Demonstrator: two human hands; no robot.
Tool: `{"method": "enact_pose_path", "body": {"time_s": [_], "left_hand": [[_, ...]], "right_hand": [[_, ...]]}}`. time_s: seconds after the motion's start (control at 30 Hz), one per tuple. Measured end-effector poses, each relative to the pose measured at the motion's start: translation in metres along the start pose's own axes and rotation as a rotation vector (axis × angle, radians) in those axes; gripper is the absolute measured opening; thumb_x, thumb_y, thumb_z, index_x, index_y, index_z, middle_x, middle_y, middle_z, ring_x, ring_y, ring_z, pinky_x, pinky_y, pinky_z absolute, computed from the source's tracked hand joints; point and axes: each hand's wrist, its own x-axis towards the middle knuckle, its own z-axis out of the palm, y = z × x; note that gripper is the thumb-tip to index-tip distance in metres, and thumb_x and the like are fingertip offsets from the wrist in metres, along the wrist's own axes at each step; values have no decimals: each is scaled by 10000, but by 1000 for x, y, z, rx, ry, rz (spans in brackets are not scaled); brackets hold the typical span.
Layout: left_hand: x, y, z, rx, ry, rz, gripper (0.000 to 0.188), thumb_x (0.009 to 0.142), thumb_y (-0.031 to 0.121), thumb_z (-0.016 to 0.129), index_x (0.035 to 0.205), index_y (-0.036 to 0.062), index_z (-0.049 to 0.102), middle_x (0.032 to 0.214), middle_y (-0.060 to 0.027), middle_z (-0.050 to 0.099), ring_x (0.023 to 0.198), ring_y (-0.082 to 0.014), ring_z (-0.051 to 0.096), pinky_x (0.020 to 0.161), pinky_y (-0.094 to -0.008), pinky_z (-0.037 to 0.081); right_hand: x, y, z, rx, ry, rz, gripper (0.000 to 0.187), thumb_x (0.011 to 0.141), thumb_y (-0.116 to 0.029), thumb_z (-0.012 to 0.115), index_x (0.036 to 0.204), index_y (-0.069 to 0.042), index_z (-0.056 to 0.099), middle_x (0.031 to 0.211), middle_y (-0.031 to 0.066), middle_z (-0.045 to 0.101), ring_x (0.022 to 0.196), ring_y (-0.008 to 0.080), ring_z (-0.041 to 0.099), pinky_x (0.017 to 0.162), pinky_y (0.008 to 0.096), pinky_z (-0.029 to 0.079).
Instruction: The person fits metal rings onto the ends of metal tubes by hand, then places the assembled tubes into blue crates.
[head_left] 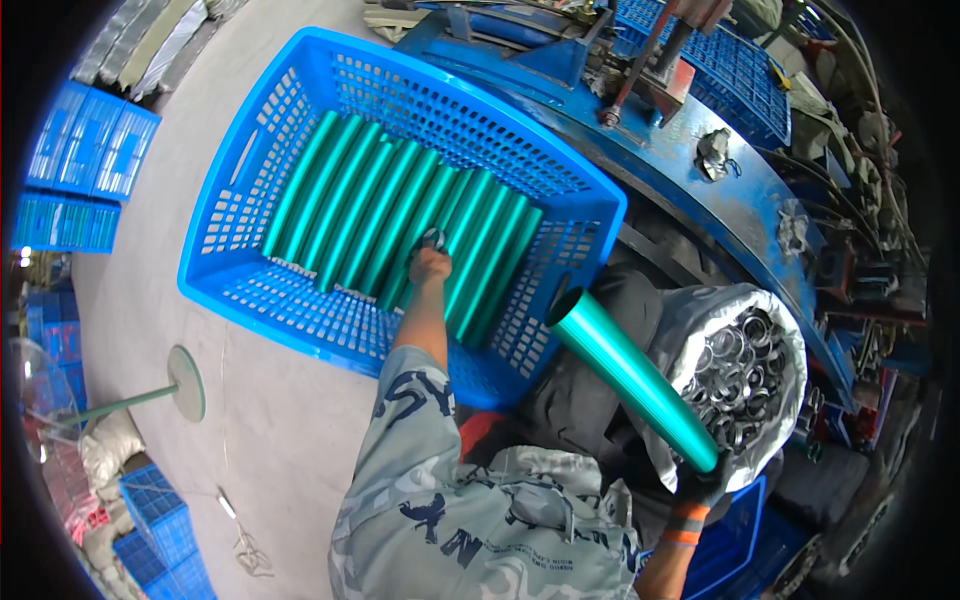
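Note:
A long, shiny green metal tube (pixel 640 380) slants across the front right, its open round end pointing up and left. My right hand (pixel 705 486), dark-gloved with an orange band at the wrist, is closed round its lower end. My left hand (pixel 430 264) reaches into a large blue plastic crate (pixel 400 72), among a row of similar green tubes (pixel 345 200) lying side by side. Its fingers are bunched and look dark at the tips, against the tubes; whatever they grip is hidden.
Right of the held tube stands a white sack (pixel 790 330) full of metal rings (pixel 740 380). A blue metal workbench (pixel 740 200) with machine parts runs along the back right. Stacked blue crates (pixel 90 140) stand at left. A round-based stand (pixel 187 383) is on the floor.

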Motion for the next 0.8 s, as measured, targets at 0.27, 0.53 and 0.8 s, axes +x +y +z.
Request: {"method": "enact_pose_path", "body": {"time_s": [0.27, 0.53, 0.8], "left_hand": [[-25, 37, -11, -918, 87, 401, 119, 1022, 112, 832, 1077, 6, 827, 1122, -119, 826, 1064, -234, 791, 917, -360, 643], [-322, 180, -190, -1590, -971, 890, 518, 1102, 209, 746, 1568, 40, 599, 1708, -288, 503, 1529, -472, 571, 1202, -541, 577], [-466, 224, -216, -1617, -1143, 949, 911, 878, 204, 976, 1630, -7, 506, 1575, -241, 615, 1386, -392, 690, 1171, -497, 590]], "right_hand": [[16, -12, 7, -23, -16, 125, 655, 1145, -506, 590, 1584, -21, 621, 1208, 128, 807, 966, 271, 777, 809, 435, 634], [9, -20, -14, 260, 20, 217, 649, 1131, -573, 563, 1503, -55, 685, 1100, 108, 821, 566, 247, 627, 456, 355, 458], [-49, -54, -40, 296, 137, 174, 598, 1121, -586, 586, 1453, -101, 699, 913, 46, 747, 564, 191, 597, 479, 335, 475]]}}
